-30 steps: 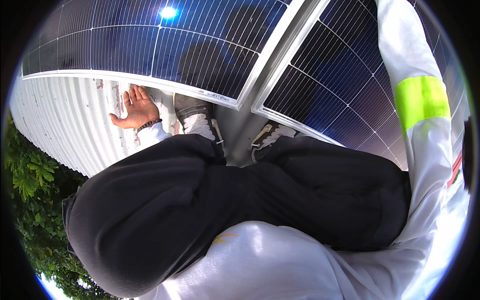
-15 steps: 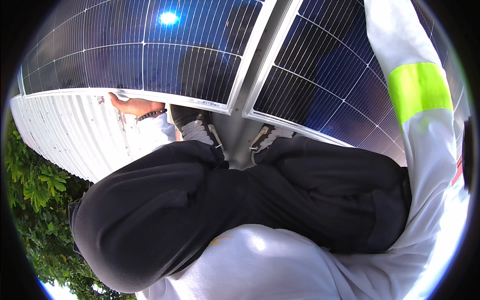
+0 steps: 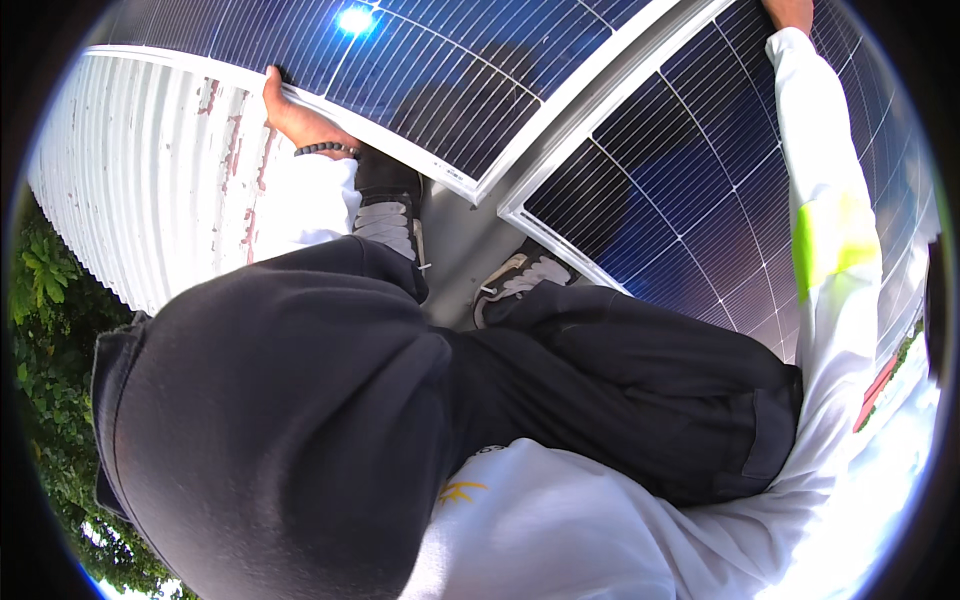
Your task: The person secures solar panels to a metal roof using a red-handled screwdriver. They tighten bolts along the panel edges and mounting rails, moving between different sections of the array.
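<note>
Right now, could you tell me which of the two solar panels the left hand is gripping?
The left panel, next to the white corrugated roof. The left hand grips its lower frame edge; the right panel has only the right hand at its top.

Dark-blue gridded solar panel with silver frame [image 3: 400,70] lies upper left; a second like panel [image 3: 700,200] lies to its right, a narrow grey gap strip [image 3: 455,250] between them. White corrugated metal roof [image 3: 150,190] lies left of the first panel. Left hand [image 3: 295,115] sits on that panel's lower frame edge. Right hand [image 3: 790,12] rests at the second panel's top. Two grey laced shoes [image 3: 390,215] stand in the gap, below the panels. Green tree foliage [image 3: 45,330] lies beyond the roof edge, far left.
</note>
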Demonstrator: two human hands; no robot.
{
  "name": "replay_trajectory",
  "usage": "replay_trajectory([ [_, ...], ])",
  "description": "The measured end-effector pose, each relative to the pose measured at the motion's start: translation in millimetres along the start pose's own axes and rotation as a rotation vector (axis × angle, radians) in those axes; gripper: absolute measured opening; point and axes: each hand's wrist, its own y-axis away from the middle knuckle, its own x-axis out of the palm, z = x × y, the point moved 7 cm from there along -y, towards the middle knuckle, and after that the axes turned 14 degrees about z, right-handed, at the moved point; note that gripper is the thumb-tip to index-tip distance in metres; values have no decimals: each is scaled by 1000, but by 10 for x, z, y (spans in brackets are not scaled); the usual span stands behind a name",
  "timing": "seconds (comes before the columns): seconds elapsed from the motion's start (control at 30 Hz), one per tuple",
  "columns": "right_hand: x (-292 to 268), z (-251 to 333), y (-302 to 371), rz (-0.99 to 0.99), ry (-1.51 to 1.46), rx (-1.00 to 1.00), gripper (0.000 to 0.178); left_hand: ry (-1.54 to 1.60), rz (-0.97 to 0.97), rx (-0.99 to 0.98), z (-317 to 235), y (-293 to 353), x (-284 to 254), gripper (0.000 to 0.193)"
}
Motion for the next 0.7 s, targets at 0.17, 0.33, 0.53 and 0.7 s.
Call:
replay_trajectory([
  [0.17, -71, 325, 74, -71, 246, -122, 87, 133, 50, -24, 48, -32, -5, 40],
  [0.33, -4, 420, 117, 88, 236, -4, 76, 127, -37, 57, 94, -12, -82, 49],
  [0.53, -17, 275, 81, 129, 266, 40, 79, 391, -57, -143, 6, 262, -203, 73],
  [0.7, -106, -6, -89, -13, 490, -115, 30, -142, -157, 198, -382, 114, -155, 87],
])
